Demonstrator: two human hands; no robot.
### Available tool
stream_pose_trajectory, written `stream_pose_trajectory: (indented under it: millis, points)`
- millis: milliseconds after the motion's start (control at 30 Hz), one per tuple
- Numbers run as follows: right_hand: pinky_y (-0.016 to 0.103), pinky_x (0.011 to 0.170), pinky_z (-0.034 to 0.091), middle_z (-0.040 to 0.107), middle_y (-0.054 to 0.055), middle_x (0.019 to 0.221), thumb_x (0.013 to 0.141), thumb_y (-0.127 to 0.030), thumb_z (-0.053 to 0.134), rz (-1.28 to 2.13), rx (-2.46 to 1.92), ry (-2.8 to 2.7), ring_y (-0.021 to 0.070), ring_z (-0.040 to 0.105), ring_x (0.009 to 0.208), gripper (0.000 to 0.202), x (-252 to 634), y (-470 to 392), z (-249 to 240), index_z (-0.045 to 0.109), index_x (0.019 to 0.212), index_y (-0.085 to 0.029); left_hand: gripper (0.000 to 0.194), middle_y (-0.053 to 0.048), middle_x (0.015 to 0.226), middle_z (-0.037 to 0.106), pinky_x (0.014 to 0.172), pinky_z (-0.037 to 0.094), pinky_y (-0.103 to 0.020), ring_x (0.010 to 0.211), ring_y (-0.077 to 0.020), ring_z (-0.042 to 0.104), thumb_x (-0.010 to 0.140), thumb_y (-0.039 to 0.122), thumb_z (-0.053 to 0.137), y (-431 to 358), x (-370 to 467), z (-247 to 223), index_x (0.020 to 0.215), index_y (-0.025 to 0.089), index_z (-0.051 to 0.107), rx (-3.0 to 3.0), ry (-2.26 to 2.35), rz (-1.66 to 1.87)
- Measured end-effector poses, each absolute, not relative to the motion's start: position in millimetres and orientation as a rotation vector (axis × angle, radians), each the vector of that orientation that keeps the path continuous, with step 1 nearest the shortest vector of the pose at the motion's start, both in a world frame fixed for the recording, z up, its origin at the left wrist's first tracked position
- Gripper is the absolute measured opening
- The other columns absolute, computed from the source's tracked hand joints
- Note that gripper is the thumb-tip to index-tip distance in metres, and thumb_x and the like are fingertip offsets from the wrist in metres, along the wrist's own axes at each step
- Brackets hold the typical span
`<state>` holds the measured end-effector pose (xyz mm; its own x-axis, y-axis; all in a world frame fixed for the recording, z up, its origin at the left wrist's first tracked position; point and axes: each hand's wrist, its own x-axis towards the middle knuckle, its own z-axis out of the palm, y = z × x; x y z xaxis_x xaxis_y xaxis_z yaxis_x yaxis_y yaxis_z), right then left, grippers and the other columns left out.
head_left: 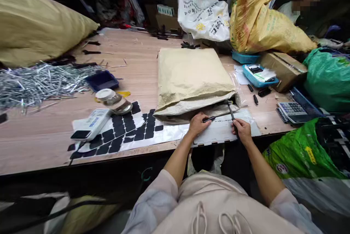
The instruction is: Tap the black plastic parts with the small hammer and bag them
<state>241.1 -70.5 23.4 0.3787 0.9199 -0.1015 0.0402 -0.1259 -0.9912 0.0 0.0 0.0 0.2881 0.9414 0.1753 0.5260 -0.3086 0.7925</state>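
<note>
My left hand [198,123] rests at the front edge of the table, its fingers closed on a small black pointed piece [209,119]. Beneath it lies a white board [218,131]. To the right, my right hand [242,130] is wrapped round the dark handle of what looks like a small hammer [231,111], its head raised near the mouth of a bag. That large beige woven bag [191,73] lies flat just beyond both hands, its folded open end facing me.
Left are a heap of thin metal rods [46,82], a dark blue tray [102,80], a glass jar [115,102], a white box-shaped device [91,124] and black sticker sheets [149,124]. Right are a blue basket [259,75], a cardboard box [284,68] and a calculator [294,112]. Another person [290,9] is behind.
</note>
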Motion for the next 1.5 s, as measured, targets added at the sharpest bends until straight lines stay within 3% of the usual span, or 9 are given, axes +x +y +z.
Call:
stream_pose_trajectory:
  millis: [167, 333, 500, 767, 933, 1100, 1300, 1400, 1500]
  points:
    - [0.021, 0.037, 0.046, 0.062, -0.002, 0.062, 0.073, -0.058, 0.073, 0.954, -1.479, -0.928, 0.0089, 0.052, 0.042, 0.043, 241.9, -69.7, 20.8, 0.068, 0.081, -0.016, 0.016, -0.004, 0.099, 0.065, 0.088, 0.048, -0.033, 0.095, -0.0187, 0.06, 0.081, 0.035, 0.075, -15.3, -8.9, 18.2, 0.091, 0.023, 0.079, 2.114, 1.142, 0.87]
    - [0.021, 0.038, 0.047, 0.063, -0.001, 0.064, 0.075, -0.054, 0.073, 0.943, -1.461, -0.944, 0.0091, 0.053, 0.044, 0.039, 240.3, -71.5, 17.8, 0.069, 0.083, -0.016, 0.014, -0.006, 0.122, 0.063, 0.105, 0.041, -0.043, 0.117, -0.0259, 0.053, 0.078, 0.035, 0.079, -86.2, -20.9, 26.1, 0.09, 0.027, 0.078, 2.351, 0.987, 0.814]
    - [0.02, 0.037, 0.047, 0.062, -0.002, 0.064, 0.076, -0.052, 0.072, 0.928, -1.463, -0.942, 0.0089, 0.053, 0.044, 0.037, 238.5, -71.3, 17.7, 0.069, 0.083, -0.015, 0.037, -0.008, 0.13, 0.061, 0.105, 0.041, -0.047, 0.122, -0.0301, 0.05, 0.076, 0.041, 0.081, -118.0, -20.8, 19.7, 0.111, 0.028, 0.075, 2.454, 1.038, 0.729]
    - [0.021, 0.038, 0.048, 0.062, -0.001, 0.065, 0.075, -0.054, 0.071, 0.92, -1.478, -0.949, 0.0093, 0.053, 0.045, 0.041, 236.9, -72.0, 17.7, 0.07, 0.086, -0.015, 0.032, -0.011, 0.12, 0.063, 0.101, 0.045, -0.044, 0.118, -0.0298, 0.053, 0.09, 0.03, 0.062, -14.0, -16.6, 47.0, 0.119, 0.024, 0.072, 2.336, 1.65, 0.868]
    - [0.021, 0.038, 0.047, 0.062, -0.001, 0.065, 0.076, -0.056, 0.071, 0.906, -1.476, -0.951, 0.0099, 0.054, 0.044, 0.041, 236.8, -72.1, 16.5, 0.07, 0.085, -0.015, 0.057, -0.013, 0.148, 0.049, 0.114, 0.039, -0.044, 0.138, -0.0307, 0.043, 0.09, 0.028, 0.059, 68.7, -10.1, 56.8, 0.147, 0.025, 0.052, 2.277, 1.781, 0.681]
    - [0.022, 0.038, 0.048, 0.062, -0.001, 0.064, 0.078, -0.055, 0.07, 0.914, -1.469, -0.94, 0.0098, 0.053, 0.043, 0.04, 237.6, -72.3, 13.2, 0.07, 0.086, -0.016, 0.09, -0.011, 0.168, 0.021, 0.124, 0.024, -0.051, 0.155, -0.0341, 0.018, 0.08, 0.03, 0.073, 146.2, -15.7, 74.2, 0.159, 0.026, 0.029, 2.249, 1.782, 0.411]
    - [0.022, 0.039, 0.048, 0.063, -0.001, 0.063, 0.079, -0.053, 0.07, 0.926, -1.455, -0.926, 0.0095, 0.052, 0.043, 0.038, 237.9, -73.2, 12.4, 0.07, 0.086, -0.016, 0.125, -0.014, 0.171, 0.006, 0.128, 0.009, -0.052, 0.157, -0.0389, 0.0, 0.065, 0.05, 0.086, 205.7, -38.3, 109.0, 0.163, 0.02, 0.014, 2.243, 1.823, 0.723]
    - [0.022, 0.039, 0.048, 0.063, -0.001, 0.063, 0.08, -0.053, 0.07, 0.927, -1.459, -0.916, 0.0094, 0.052, 0.043, 0.038, 237.7, -73.8, 13.9, 0.07, 0.087, -0.016, 0.121, -0.014, 0.17, 0.01, 0.128, 0.01, -0.052, 0.157, -0.0385, 0.003, 0.065, 0.048, 0.085, 205.3, -42.9, 104.2, 0.162, 0.02, 0.019, 2.221, 1.777, 0.755]
    - [0.022, 0.038, 0.048, 0.062, -0.001, 0.062, 0.079, -0.054, 0.07, 0.927, -1.466, -0.918, 0.0094, 0.052, 0.043, 0.039, 237.2, -74.2, 15.8, 0.07, 0.087, -0.016, 0.091, -0.013, 0.166, 0.027, 0.127, 0.02, -0.047, 0.154, -0.0345, 0.02, 0.075, 0.04, 0.078, 189.8, -46.0, 92.6, 0.155, 0.02, 0.039, 2.186, 1.729, 0.822]
